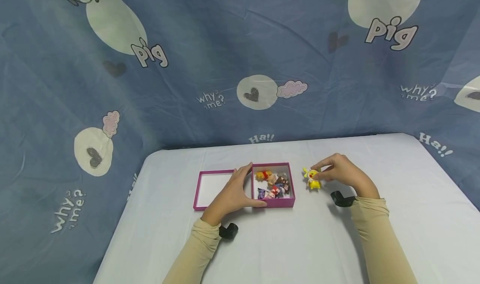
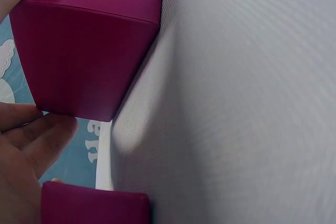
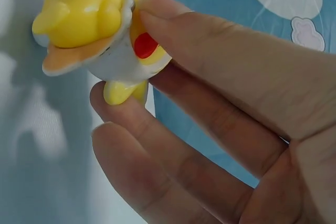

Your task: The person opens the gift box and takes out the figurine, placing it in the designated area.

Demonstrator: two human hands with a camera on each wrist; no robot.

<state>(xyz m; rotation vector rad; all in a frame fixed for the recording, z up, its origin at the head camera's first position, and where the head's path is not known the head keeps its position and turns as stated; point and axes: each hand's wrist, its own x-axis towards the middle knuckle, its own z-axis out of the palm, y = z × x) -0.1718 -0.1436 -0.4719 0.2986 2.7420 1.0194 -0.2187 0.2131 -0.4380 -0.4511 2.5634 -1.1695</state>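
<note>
A magenta box [image 1: 273,203] with a white inside stands on the white table and holds several small cartoon figurines [image 1: 275,185]. My left hand [image 1: 233,192] grips its left side, thumb at the near wall and fingers at the far corner; the left wrist view shows fingertips [image 2: 65,124] against the box wall [image 2: 79,61]. Right of the box, my right hand [image 1: 343,173] pinches a yellow figurine [image 1: 312,179] with red cheeks between thumb and fingers. Up close in the right wrist view, the yellow figurine [image 3: 84,9] has a white part around its head.
Left of the box lies a shallow lid [image 1: 211,189] with a magenta rim, partly behind my left hand. A blue printed cloth [image 1: 225,59] hangs behind the white table [image 1: 285,246]. Each wrist carries a black camera mount [image 1: 228,231].
</note>
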